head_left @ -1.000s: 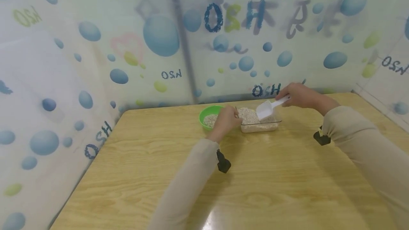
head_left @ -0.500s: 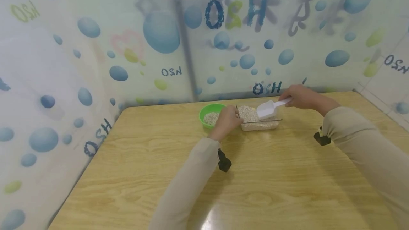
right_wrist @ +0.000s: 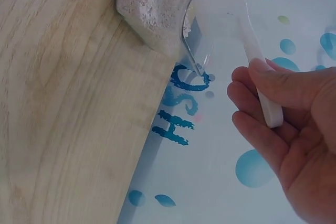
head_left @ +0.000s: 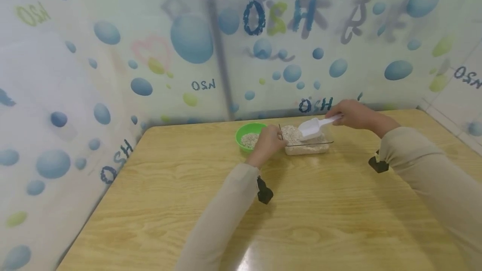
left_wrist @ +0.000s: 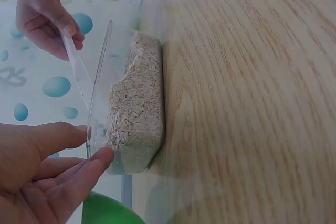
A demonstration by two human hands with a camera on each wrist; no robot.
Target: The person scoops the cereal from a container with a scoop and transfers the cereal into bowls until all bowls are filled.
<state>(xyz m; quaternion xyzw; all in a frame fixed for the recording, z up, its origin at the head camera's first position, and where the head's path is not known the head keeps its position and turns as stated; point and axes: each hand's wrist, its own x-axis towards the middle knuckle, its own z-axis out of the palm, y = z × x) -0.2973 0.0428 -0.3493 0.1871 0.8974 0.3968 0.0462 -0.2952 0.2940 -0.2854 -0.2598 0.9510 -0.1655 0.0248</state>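
The scoop (head_left: 310,129), over the tub (head_left: 306,150) near the worktop's (head_left: 169,187) far edge, seemed light, stiff and smooth, its handle (right_wrist: 250,40) the natural hold; the right hand (head_left: 352,113) pinched it there between thumb and fingers. The tub, weighted by oats (left_wrist: 137,95), would probably sit steady, though its thin wall might flex; the left hand (head_left: 266,142) pinched the rim at the end nearest the bowl (head_left: 240,132), a sensible hold. The scoop was plain white, the tub clear, the oats pale, flaky and uneven on top.
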